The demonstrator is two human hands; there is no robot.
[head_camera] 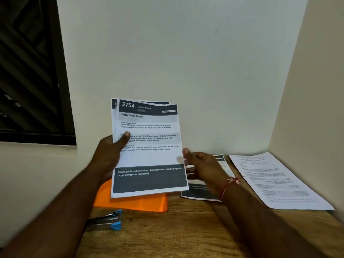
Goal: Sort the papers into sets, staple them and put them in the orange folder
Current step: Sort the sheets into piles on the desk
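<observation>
Light was dim and even, leaving the wall (186, 53) grey-green and the window (28, 71) at the upper left dark. The right hand (202, 168) near centre was smeared by motion blur, and wide-angle distortion bowed the frame's edges.

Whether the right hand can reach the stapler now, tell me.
Probably yes, but awkwardly: the stapler lies uncovered on the table, yet the left hand with its papers and forearm stands between it and the right hand.

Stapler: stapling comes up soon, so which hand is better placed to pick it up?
Probably right. The left hand grips the paper stack; the right hand, blurred beside it, looks free, though the stapler lies on the left.
</observation>
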